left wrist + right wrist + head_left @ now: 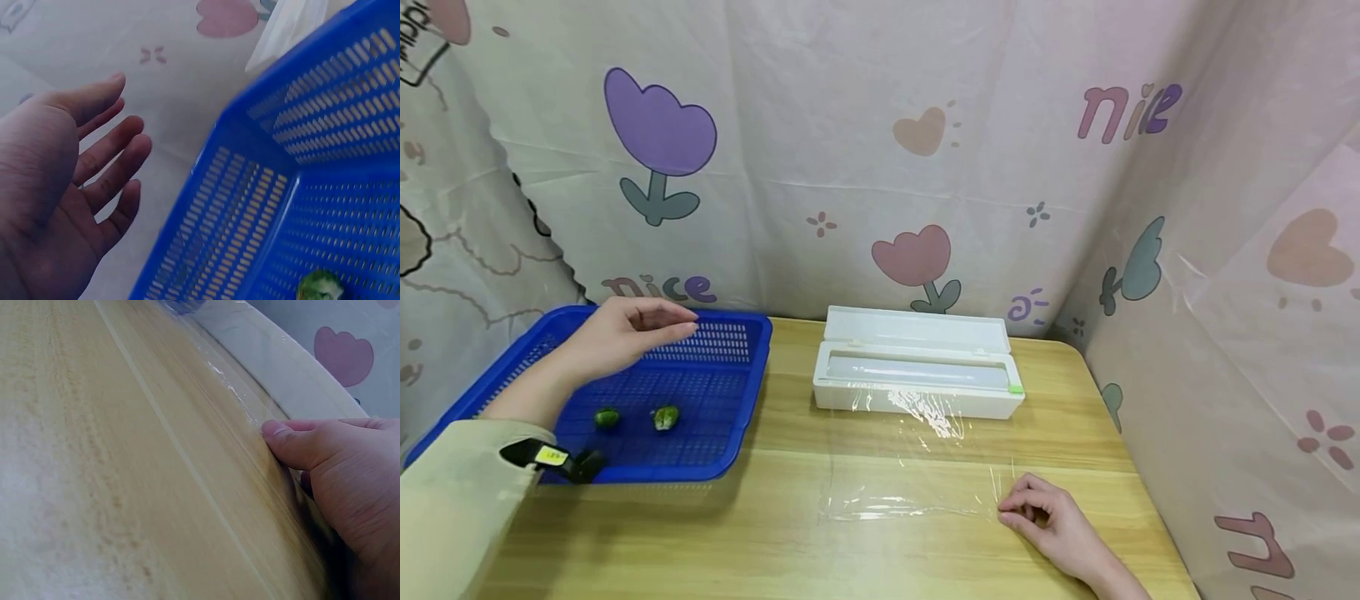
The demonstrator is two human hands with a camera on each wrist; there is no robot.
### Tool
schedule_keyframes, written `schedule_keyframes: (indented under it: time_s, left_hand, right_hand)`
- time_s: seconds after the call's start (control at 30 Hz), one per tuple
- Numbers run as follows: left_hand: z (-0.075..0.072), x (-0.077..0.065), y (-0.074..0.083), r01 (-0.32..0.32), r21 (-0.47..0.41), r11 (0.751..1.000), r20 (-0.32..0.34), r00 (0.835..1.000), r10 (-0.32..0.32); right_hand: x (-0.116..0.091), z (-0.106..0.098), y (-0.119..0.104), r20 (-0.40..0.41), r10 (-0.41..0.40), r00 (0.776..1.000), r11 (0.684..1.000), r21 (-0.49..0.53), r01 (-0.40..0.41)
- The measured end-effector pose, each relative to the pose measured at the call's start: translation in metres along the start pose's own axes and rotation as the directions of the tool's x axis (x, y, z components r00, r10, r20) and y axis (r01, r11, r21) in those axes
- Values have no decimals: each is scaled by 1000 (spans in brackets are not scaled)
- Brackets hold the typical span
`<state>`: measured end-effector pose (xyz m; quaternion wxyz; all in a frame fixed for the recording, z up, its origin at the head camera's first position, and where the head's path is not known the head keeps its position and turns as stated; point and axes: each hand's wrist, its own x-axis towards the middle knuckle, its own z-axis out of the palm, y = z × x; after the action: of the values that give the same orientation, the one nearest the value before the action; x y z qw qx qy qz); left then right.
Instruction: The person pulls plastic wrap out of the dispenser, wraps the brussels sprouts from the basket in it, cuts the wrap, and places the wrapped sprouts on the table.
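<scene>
my right hand (1048,525), lower right of the frame: thumb and fingertips pinched together on the lower right corner of the film (883,506). the film, clear and creased, spans the lower centre, from the white box (917,404) above it to a loose bottom edge over the table (760,550); how much of it touches the wood i cannot tell. the box stands at centre, lid (917,328) raised, the roll (917,371) showing inside.

my left hand (628,333), left of centre: raised over the blue basket (751,400), fingers lightly bent and spread apart, holding nothing, as the left wrist view confirms. two small green vegetables (607,417) (666,417) lie apart on the basket floor, middle left.

step in hand, as i judge it: keeping a drawn length of film spread by one corner. the next move would seem to call for the right pinch to stay firm, since a slack corner could fold onto itself, and for my left fingers to come down on one vegetable without dragging the sheet.
</scene>
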<state>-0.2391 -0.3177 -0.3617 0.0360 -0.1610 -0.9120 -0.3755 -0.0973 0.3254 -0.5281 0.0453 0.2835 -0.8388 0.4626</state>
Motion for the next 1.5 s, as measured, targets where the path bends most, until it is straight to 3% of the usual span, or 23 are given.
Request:
schedule_keyframes:
  time_s: [0.13, 0.27, 0.43, 0.6, 0.8, 0.97, 1.17, 1.3, 1.5]
  left_hand:
    - [-6, 2, -16, 66, 28, 997, 115, 991, -69]
    - [-10, -1, -35, 74, 22, 997, 238, 968, -77]
    - [-10, -6, -54, 82, -4, 997, 317, 945, -76]
    - [-10, -8, -68, 110, -32, 993, 411, 908, -88]
    - [-7, -9, -77, 126, -76, 989, 534, 843, -66]
    - [-4, -10, -77, 119, -78, 990, 575, 817, -53]
    - [6, -13, -74, 163, -81, 983, 625, 777, -77]
    - [13, -17, -75, 158, -57, 986, 625, 776, -88]
    - [18, -21, -82, 78, 8, 997, 594, 802, -67]
  right_hand:
    - [1, 1, 0, -2, 5, 1000, 1000, -2, -5]
    - [1, 2, 2, -6, -9, 1000, 1000, 4, 9]
    - [1, 1, 5, -12, -23, 1000, 1000, 12, 23]
    - [1, 2, 5, -6, -23, 1000, 1000, 20, 23]
    - [1, 2, 6, -8, -17, 1000, 1000, 16, 17]
    - [0, 3, 5, -10, -3, 1000, 1000, 7, 3]
    - [-3, 3, 5, -4, 13, 1000, 1000, 2, -13]
    - [-3, 3, 7, 1, 12, 1000, 1000, 5, -12]
    - [-4, 4, 9, -7, 1, 1000, 1000, 0, -1]
